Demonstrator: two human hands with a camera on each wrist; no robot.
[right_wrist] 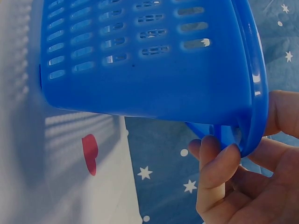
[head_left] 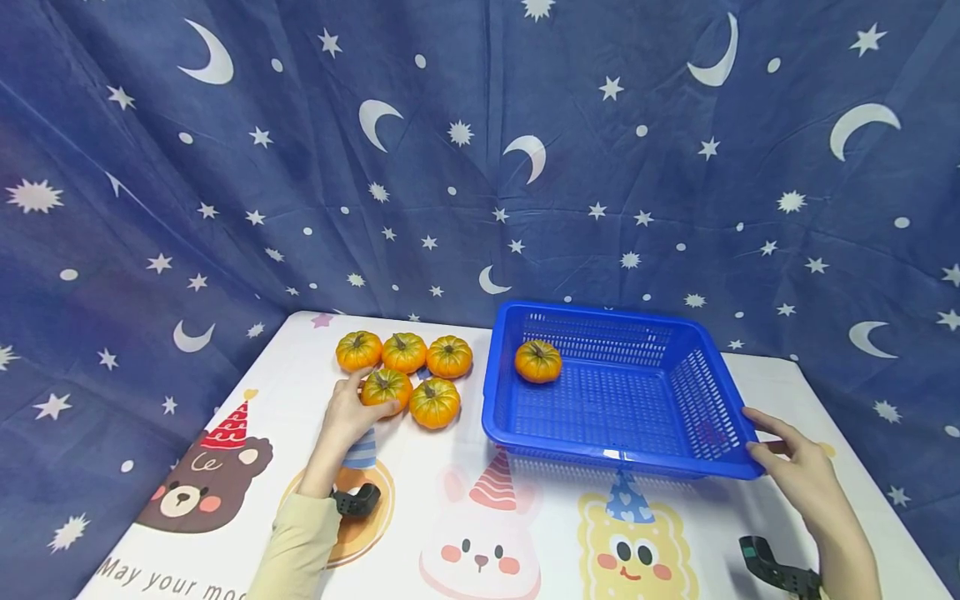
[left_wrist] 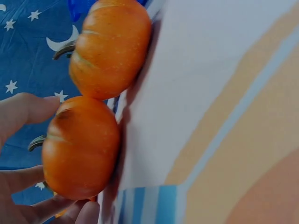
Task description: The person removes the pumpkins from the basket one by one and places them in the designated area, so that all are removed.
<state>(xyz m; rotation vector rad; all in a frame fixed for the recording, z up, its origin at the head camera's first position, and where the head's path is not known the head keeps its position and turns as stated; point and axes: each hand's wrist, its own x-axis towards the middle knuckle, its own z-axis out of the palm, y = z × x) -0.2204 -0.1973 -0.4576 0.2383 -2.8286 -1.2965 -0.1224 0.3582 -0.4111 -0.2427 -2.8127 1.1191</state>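
In the head view my left hand (head_left: 351, 414) grips a small orange pumpkin (head_left: 387, 388), the front-left one of a close group on the table. From the left wrist view, the thumb lies at the top side of that pumpkin (left_wrist: 80, 149) and the fingers curl round its other side. Another pumpkin (head_left: 434, 403) touches it on the right. Over at the right, my right hand (head_left: 799, 462) holds the rim of a blue plastic basket (head_left: 555, 444) near its front right corner. One pumpkin (head_left: 537, 361) sits inside the basket, toward its left back.
Behind the gripped pumpkin stand three more, a left one (head_left: 358, 350), a middle one (head_left: 405, 352) and a right one (head_left: 449, 357). A white cartoon-printed cloth (head_left: 420, 492) covers the table. A blue star-and-moon curtain (head_left: 450, 167) hangs close behind its back edge.
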